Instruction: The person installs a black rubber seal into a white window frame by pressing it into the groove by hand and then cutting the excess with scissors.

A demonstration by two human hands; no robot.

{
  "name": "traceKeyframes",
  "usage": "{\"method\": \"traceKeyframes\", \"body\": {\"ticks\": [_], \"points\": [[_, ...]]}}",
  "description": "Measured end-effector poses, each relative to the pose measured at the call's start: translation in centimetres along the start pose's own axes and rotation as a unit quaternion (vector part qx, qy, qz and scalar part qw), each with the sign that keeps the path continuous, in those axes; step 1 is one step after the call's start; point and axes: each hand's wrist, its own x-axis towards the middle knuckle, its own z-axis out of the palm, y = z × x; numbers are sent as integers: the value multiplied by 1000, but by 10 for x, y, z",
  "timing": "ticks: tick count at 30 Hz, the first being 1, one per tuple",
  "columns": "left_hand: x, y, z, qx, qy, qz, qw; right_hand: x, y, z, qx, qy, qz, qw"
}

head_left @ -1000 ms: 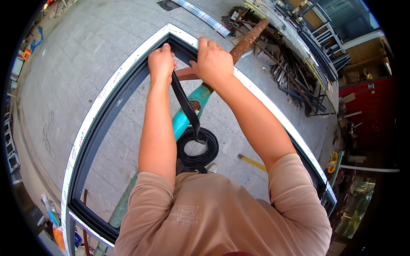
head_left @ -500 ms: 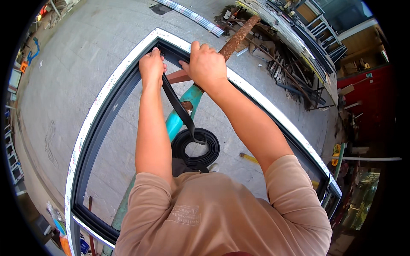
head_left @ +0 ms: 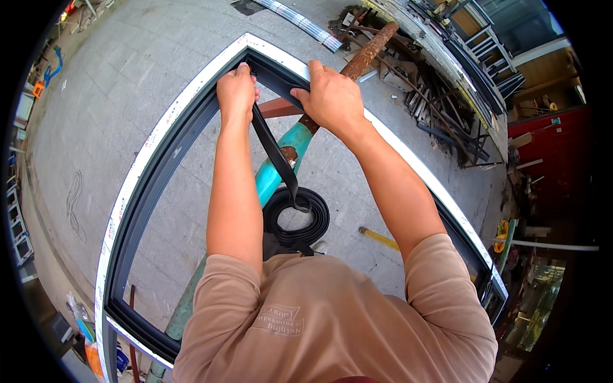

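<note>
A large window frame [head_left: 153, 135], black inside with a white film-covered outer face, surrounds the space ahead of me. At its far corner my left hand [head_left: 236, 94] is closed on a flat black rubber strip [head_left: 274, 152], pinching it against the inner channel. From there the strip hangs down to a coil [head_left: 319, 222] of the same black strip below, near my body. My right hand [head_left: 333, 99] grips the frame's far right side, thumb on the inner side and fingers over the white face. Its fingertips are partly hidden.
A turquoise pipe [head_left: 269, 182] and a rusty pipe [head_left: 373, 50] run beneath the frame. Wrapped profiles [head_left: 300, 25] lie on the paved floor beyond. Scrap strips [head_left: 440, 115] are piled at the right under a loaded rack. A yellow bar [head_left: 378, 238] lies below the opening.
My right hand has slid right along the frame, away from the corner. My left hand stays at the corner with the strip, while the whole view has shifted slightly.
</note>
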Motion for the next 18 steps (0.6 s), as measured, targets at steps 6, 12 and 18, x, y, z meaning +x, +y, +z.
{"method": "traceKeyframes", "body": {"ticks": [6,12,18], "points": [[-2,3,1,9,0,1,1000,-8,10,-8,-18,-1,-59,998],[0,0,0,-3,-4,-5,1000,-27,20,-10,-34,-1,-31,999],[2,0,0,2,10,16,1000,-24,19,-7,-49,-13,-18,999]]}}
